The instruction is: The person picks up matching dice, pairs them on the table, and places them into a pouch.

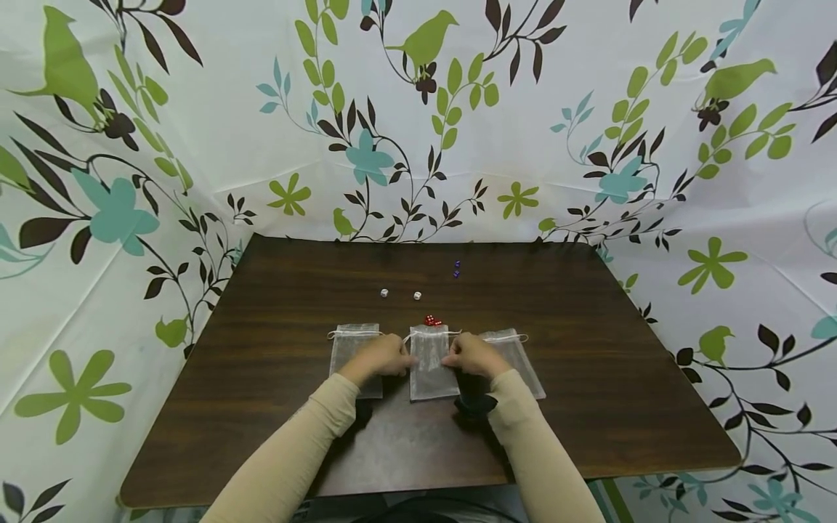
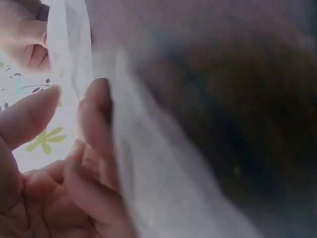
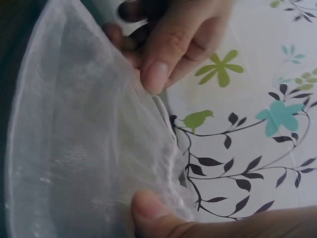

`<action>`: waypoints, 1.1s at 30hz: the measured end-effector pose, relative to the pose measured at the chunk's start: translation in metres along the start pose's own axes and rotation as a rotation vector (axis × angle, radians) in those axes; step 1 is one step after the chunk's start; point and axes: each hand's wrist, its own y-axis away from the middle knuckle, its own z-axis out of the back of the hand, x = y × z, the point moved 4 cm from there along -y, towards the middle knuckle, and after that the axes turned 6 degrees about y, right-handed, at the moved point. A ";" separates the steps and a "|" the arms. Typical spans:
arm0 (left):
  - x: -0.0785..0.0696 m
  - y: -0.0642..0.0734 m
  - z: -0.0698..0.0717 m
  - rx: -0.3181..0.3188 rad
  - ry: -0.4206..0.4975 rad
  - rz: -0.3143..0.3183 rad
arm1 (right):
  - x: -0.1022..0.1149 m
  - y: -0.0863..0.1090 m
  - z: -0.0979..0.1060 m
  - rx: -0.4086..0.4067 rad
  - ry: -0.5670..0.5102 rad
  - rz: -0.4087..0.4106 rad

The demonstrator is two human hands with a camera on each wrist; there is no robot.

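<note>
A white sheer drawstring bag (image 1: 431, 378) is at the middle of the table, between both hands. My left hand (image 1: 386, 356) is at its left edge; in the right wrist view that hand's thumb (image 3: 155, 77) meets the bag near the drawstring, with curled fingers behind. On the other side, my right hand (image 1: 477, 354) pinches the bag, its thumb (image 3: 148, 206) lying over the mesh below the gathered mouth. Red dice (image 1: 431, 320) sit just beyond the bag's top. The left wrist view shows the mesh close up and blurred beside the left fingers (image 2: 96, 114).
Similar sheer bags lie to the left (image 1: 353, 333) and right (image 1: 526, 363), partly under my forearms. Two white dice (image 1: 384, 293) stand apart farther back, and blue dice (image 1: 457, 274) lie behind them to the right. A patterned curtain (image 1: 418, 167) surrounds the brown table (image 1: 621, 392).
</note>
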 end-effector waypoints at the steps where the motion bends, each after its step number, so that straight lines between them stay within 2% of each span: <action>1: 0.001 0.000 0.000 -0.009 0.049 -0.009 | -0.001 0.001 0.000 0.002 -0.039 0.011; 4: 0.002 -0.001 0.002 -0.035 0.217 -0.035 | -0.001 0.005 0.002 0.001 -0.147 0.055; 7: 0.004 -0.002 0.003 -0.047 0.377 -0.046 | 0.000 0.008 0.005 -0.006 -0.202 0.103; 10: 0.006 -0.004 0.001 -0.050 0.500 -0.044 | -0.001 0.010 0.006 -0.008 -0.248 0.135; 13: 0.007 -0.004 0.001 -0.062 0.565 -0.036 | -0.002 0.009 0.005 -0.016 -0.301 0.146; 17: 0.008 -0.003 0.003 -0.118 0.548 -0.012 | -0.003 0.008 0.005 -0.021 -0.379 0.154; 21: 0.008 -0.002 0.005 -0.165 0.516 -0.006 | -0.002 0.009 0.007 -0.043 -0.409 0.148; 27: 0.007 -0.002 0.008 -0.202 0.501 -0.036 | 0.003 0.015 0.014 -0.089 -0.466 0.164; 33: 0.004 0.000 0.014 -0.277 0.381 -0.108 | 0.004 0.018 0.018 -0.090 -0.481 0.174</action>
